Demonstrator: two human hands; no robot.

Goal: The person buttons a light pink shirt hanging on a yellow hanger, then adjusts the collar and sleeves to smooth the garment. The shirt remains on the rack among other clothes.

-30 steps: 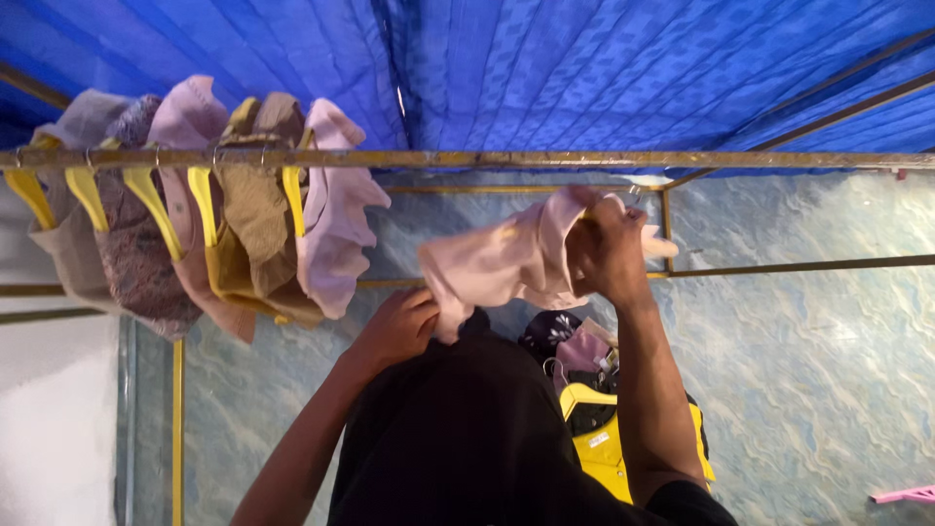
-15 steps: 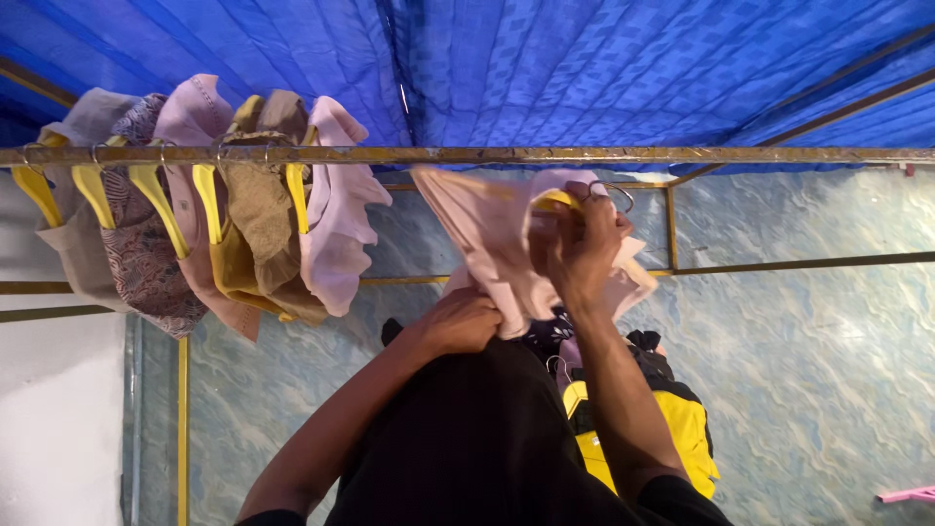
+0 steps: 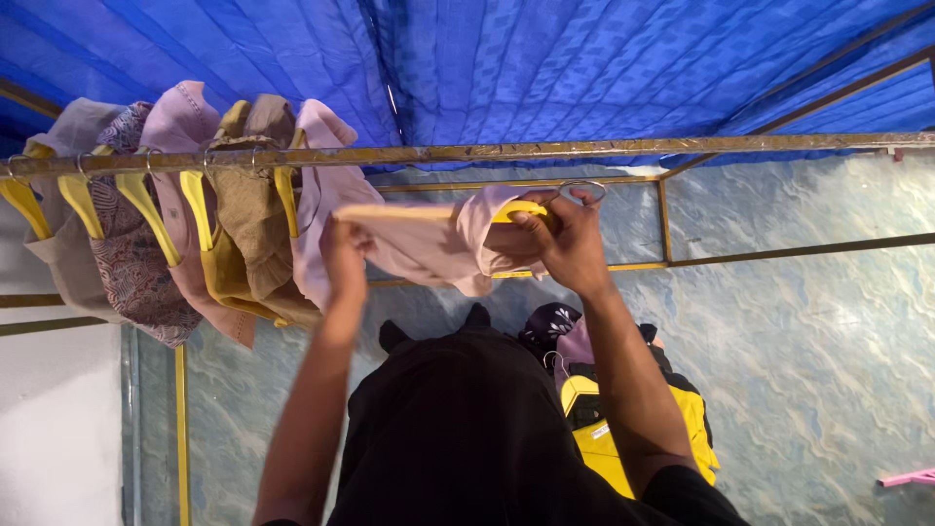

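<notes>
A pale pink garment [image 3: 429, 244] lies stretched over a yellow hanger [image 3: 516, 210] just below the rusty metal rail [image 3: 545, 150]. My right hand [image 3: 565, 239] grips the hanger near its metal hook [image 3: 582, 189], which sits a little under the rail. My left hand [image 3: 343, 255] holds the garment's left end, close to the hung clothes. A black garment [image 3: 458, 429] lies over my lap or chest below both arms.
Several garments on yellow hangers [image 3: 195, 224] hang at the rail's left end. A yellow container [image 3: 604, 438] with dark and pink clothes stands on the pale patterned floor [image 3: 808, 390]. A blue tarpaulin [image 3: 584, 68] covers the top. A pink object [image 3: 911, 477] lies at the right edge.
Both hands have raised the pink garment towards the rail and spread it flat along the hanger. My left hand moved up and left to its end; the hook now shows above my right hand.
</notes>
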